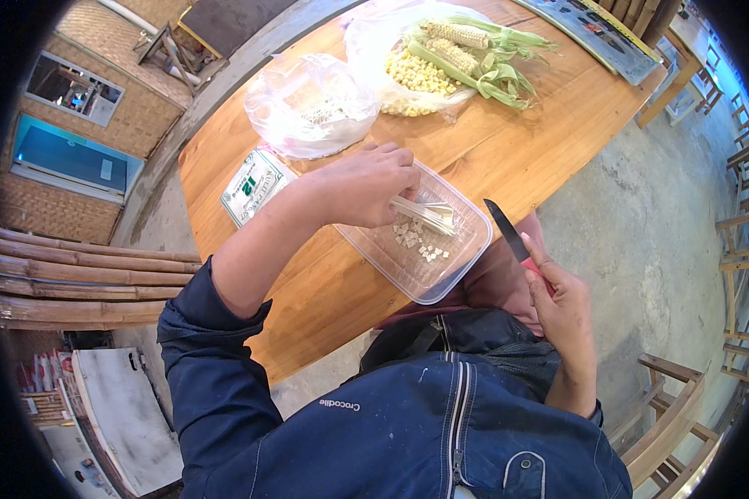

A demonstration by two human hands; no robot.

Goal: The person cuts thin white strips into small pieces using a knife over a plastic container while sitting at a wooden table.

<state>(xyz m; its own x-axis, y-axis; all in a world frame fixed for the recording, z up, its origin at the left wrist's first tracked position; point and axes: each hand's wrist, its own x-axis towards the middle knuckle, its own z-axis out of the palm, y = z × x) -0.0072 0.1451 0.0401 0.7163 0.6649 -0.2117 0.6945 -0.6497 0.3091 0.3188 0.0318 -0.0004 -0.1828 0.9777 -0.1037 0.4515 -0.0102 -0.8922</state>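
My left hand (pixel 365 187) grips a bundle of thin pale strips (pixel 427 215) over a clear plastic container lid or shallow tray (pixel 474 249). Small pale square pieces (pixel 409 236) lie scattered on the plastic below the strips. My right hand (pixel 558 293) holds a knife by its red handle, right of the tray and past the table edge; its dark blade (pixel 505 226) points up and left, apart from the strips. A printed white packet (pixel 254 185) lies partly behind my left forearm.
On the wooden table (pixel 324 324), a plastic bag with white contents (pixel 315 109) sits beside a bag of cut corn kernels (pixel 415 75), topped by corn cobs (pixel 455 37) with green husks. A flat printed board (pixel 605 37) lies at the far right corner. Wooden stools (pixel 668 411) stand at right.
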